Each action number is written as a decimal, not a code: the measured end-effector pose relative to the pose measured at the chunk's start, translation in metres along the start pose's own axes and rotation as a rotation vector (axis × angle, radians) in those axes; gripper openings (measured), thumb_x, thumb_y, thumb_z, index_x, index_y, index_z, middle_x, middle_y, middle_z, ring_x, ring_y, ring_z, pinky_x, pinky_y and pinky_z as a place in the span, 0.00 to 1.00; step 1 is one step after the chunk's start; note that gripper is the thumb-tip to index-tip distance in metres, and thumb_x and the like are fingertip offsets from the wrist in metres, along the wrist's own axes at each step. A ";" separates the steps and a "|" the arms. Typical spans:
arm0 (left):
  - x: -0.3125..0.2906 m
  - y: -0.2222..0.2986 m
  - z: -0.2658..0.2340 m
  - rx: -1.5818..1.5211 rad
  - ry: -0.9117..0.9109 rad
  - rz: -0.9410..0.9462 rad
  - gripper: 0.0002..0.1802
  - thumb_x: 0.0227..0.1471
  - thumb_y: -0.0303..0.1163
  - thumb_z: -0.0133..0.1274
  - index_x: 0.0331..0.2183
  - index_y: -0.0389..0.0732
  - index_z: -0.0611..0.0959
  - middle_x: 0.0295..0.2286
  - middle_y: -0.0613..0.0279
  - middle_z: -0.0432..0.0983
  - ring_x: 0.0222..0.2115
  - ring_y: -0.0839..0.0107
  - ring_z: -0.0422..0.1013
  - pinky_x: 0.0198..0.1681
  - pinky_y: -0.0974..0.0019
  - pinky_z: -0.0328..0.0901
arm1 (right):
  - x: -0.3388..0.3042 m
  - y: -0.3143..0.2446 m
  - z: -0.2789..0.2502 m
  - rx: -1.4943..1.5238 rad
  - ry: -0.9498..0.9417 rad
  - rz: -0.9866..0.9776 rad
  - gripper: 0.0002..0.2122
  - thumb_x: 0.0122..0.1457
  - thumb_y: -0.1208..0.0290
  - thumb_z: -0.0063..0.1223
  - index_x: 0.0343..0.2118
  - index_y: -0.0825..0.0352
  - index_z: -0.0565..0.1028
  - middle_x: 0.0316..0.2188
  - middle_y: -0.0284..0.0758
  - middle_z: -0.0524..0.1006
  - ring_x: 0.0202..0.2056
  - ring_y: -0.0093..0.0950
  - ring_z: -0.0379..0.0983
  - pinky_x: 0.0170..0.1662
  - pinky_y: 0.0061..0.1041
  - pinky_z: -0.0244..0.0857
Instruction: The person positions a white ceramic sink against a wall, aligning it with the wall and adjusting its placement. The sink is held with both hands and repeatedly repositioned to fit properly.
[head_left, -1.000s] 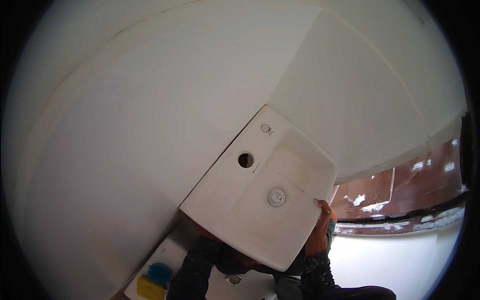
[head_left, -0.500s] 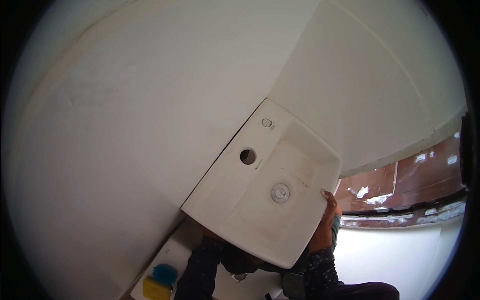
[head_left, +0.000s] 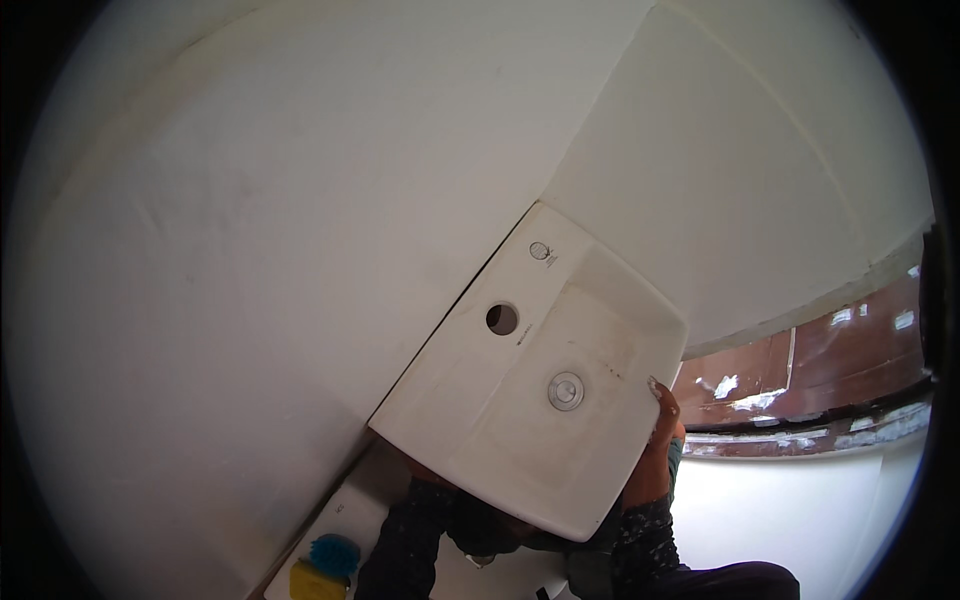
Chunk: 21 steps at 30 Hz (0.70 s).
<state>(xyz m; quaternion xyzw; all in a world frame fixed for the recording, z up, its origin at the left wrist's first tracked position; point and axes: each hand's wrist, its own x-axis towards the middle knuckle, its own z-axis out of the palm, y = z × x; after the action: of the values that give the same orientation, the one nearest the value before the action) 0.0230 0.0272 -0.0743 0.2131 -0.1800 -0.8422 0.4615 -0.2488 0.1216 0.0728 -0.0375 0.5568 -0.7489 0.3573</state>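
A white ceramic washbasin (head_left: 470, 400) sits tilted in the picture, its back edge along the left wall and its far end in the wall corner. It has a round faucet hole and a metal drain (head_left: 566, 391). My right hand (head_left: 655, 450) grips the basin's right rim, thumb on top and the other fingers hidden on the outer side. My left hand (head_left: 425, 472) reaches beneath the near left edge; its fingers are hidden under the basin.
Below the basin at lower left, a blue bristly scrubber (head_left: 335, 555) and a yellow sponge (head_left: 318, 582) lie on a white surface (head_left: 345, 515). White walls (head_left: 250, 250) enclose the left and far sides. A reddish-brown panel (head_left: 800, 375) with white smears stands at right.
The basin, scrubber and sponge appear slightly farther right and lower in the picture. Both hands keep their places on the basin.
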 end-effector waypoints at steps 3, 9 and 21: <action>0.001 0.000 0.001 -0.002 -0.004 -0.002 0.47 0.54 0.70 0.22 0.63 0.44 0.49 0.62 0.56 0.47 0.63 0.55 0.45 0.63 0.45 0.41 | 0.004 0.002 -0.003 -0.006 -0.003 -0.017 0.26 0.49 0.56 0.48 0.47 0.74 0.69 0.39 0.44 0.73 0.39 0.36 0.71 0.41 0.29 0.67; 0.001 0.002 0.003 -0.006 -0.012 -0.010 0.47 0.54 0.70 0.22 0.63 0.45 0.49 0.63 0.56 0.46 0.63 0.55 0.44 0.63 0.45 0.40 | 0.004 0.002 -0.004 0.013 -0.001 0.000 0.25 0.51 0.57 0.47 0.47 0.73 0.69 0.39 0.44 0.74 0.39 0.36 0.72 0.42 0.29 0.67; -0.001 0.002 0.007 -0.022 -0.020 -0.016 0.48 0.53 0.71 0.23 0.63 0.45 0.48 0.63 0.57 0.46 0.63 0.55 0.43 0.63 0.43 0.39 | 0.001 -0.001 -0.006 -0.050 -0.009 0.005 0.26 0.52 0.58 0.44 0.50 0.74 0.66 0.42 0.43 0.73 0.40 0.35 0.72 0.43 0.30 0.67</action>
<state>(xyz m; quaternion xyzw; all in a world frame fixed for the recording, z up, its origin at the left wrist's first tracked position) 0.0210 0.0277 -0.0676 0.2011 -0.1735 -0.8499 0.4552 -0.2522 0.1257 0.0710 -0.0487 0.5739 -0.7336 0.3606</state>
